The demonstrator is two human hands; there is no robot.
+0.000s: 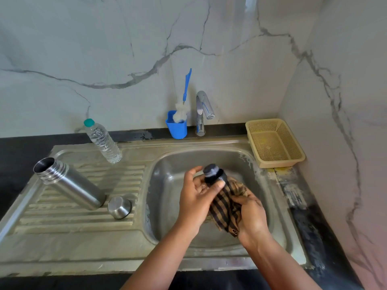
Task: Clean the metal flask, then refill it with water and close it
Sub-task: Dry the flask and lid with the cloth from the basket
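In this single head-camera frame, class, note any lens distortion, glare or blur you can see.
Head view: wide-angle bending curves the sink front edge and tilts the flask outward; soft glare sits on the tap and metal cap; both hands stay fairly sharp; lighting is even, shadows faint.

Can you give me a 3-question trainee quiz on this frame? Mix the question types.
1. True or false: the flask stands open on the drainboard.
2. What is in the hands above the sink?
A. the brush
B. a black stopper and a checked cloth
C. the water bottle
3. Fill in: the steel cap sits beside the flask's ____.

Key:
1. True. Its mouth is uncovered.
2. B. The left hand holds the stopper; the right hand grips the cloth. The brush is in the blue holder, and the bottle is on the drainboard.
3. base.
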